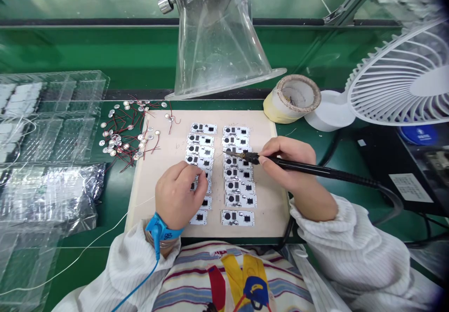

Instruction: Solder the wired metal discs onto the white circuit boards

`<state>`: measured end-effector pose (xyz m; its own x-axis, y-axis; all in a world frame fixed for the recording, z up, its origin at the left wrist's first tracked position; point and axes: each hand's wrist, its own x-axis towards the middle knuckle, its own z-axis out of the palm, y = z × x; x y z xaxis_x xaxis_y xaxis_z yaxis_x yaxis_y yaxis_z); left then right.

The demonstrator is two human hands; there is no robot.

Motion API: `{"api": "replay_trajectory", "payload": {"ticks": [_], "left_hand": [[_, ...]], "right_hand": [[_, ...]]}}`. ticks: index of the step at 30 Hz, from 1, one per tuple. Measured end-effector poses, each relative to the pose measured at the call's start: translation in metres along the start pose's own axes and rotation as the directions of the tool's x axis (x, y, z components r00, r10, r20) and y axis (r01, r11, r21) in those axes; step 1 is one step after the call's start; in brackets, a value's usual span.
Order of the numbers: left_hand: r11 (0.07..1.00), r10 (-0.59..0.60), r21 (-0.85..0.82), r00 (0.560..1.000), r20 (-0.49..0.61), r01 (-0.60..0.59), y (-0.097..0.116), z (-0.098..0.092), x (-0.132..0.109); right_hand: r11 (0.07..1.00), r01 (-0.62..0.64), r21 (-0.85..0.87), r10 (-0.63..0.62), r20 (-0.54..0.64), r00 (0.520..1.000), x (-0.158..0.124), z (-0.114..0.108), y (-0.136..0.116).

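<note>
My right hand (289,160) grips a black soldering iron (308,167) like a pen, its tip over the gap between two columns of small white circuit boards (240,187). Over the left column, my left hand (180,192) is closed, with thumb and forefinger pinched together. A thin pale solder wire (105,238) runs up from the lower left to this hand; its end at the fingertips is too fine to make out. The hand hides parts of several boards. A blue wrist strap (164,229) with a cord circles my left wrist. The boards lie on a beige sheet (270,185).
Small round discs with red wires (121,139) are heaped at the left. Clear plastic trays (59,92) and a silvery bag (75,195) lie farther left. A transparent hood (217,50) hangs above; a tape roll (280,106) and white fan (400,78) stand right.
</note>
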<state>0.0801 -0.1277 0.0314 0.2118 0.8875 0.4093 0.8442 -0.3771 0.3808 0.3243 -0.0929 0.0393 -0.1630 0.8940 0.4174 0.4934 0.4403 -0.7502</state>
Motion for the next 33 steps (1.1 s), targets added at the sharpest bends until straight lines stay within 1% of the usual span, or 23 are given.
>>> {"api": "replay_trajectory", "payload": {"ticks": [7,14,16,21,28,33], "left_hand": [[1.0,-0.001,0.008,1.0,-0.003,0.001,-0.0001,0.0009,0.0],[1.0,0.008,-0.006,1.0,-0.01,-0.008,-0.0005,0.0015,0.0011],[1.0,0.003,-0.008,1.0,-0.017,-0.003,-0.0004,0.0009,0.0012],[1.0,0.007,-0.016,1.0,-0.021,-0.007,-0.0003,0.0008,0.001],[1.0,0.017,0.001,1.0,-0.024,-0.017,-0.0006,0.003,0.0018],[1.0,0.02,0.005,1.0,-0.017,-0.02,-0.0012,0.0038,0.0018]], "right_hand": [[0.997,0.074,-0.029,-0.074,0.006,0.997,0.0016,-0.0004,-0.0028],[0.967,0.234,-0.096,-0.231,0.041,0.972,0.0037,-0.0004,-0.0067],[0.968,0.234,-0.095,-0.233,0.018,0.972,0.003,-0.0008,-0.0068],[0.983,0.16,-0.086,-0.164,-0.037,0.986,0.001,-0.002,-0.005],[0.99,0.123,-0.069,-0.125,-0.024,0.992,0.0001,0.0003,-0.0047],[0.989,0.131,-0.07,-0.132,-0.014,0.991,0.0008,0.001,-0.0052]]}}
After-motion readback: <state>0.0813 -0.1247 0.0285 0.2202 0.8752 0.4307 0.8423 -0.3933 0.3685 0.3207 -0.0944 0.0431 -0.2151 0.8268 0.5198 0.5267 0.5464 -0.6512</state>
